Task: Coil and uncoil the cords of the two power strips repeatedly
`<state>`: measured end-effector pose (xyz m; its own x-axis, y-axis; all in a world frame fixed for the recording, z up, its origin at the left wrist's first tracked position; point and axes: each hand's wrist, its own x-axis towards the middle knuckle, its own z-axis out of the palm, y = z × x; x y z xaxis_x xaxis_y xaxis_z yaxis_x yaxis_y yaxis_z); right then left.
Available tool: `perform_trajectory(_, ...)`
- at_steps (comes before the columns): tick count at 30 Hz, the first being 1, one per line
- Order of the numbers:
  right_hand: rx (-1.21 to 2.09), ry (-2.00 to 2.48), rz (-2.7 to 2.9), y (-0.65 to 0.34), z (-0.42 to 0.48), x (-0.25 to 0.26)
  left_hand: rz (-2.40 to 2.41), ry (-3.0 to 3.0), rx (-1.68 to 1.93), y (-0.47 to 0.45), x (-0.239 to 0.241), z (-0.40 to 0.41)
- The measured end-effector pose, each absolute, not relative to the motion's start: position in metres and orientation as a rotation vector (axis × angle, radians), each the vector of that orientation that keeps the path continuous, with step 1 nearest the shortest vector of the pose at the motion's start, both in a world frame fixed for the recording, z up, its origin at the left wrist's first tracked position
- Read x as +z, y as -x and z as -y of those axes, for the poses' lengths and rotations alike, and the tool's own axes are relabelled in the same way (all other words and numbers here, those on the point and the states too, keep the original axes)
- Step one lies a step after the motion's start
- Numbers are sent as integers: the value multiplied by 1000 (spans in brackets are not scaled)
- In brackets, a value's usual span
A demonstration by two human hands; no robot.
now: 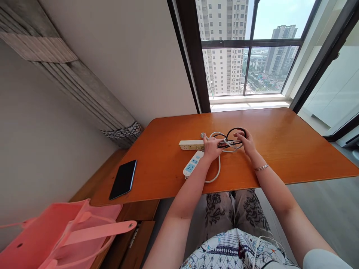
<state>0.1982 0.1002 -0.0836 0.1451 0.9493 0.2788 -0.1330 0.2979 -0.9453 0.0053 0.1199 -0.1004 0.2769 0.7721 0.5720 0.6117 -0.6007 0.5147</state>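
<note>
On the brown table lie two power strips. The cream one (191,145) sits farther back, partly behind my left hand. The white one with blue socket faces (193,163) lies slanted nearer to me, its cord (217,175) curving to the right. My left hand (213,146) is closed on the left side of a tangle of black and white cords (230,143). A pale plug (202,135) shows just beyond that hand. At the tangle's right side my right hand (245,142) grips a loop of black cord (235,129). Which cord belongs to which strip cannot be told inside the tangle.
A black tablet (123,179) lies at the table's left end. Below it, a pink bag (61,235) rests on wooden furniture (140,239). The wooden table top (294,149) reaches to a window (249,67) at the back.
</note>
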Motion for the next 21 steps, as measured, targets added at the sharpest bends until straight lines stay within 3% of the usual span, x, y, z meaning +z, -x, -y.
perform_trajectory(12, 1041, 909, 1195, -200, -104, -90, -1354, -2535, 882, -1, -93, -112)
perform_trajectory(21, 1048, 1040, 1231, -205, -108, -94, -1529, -2527, 899, -5, -93, -109)
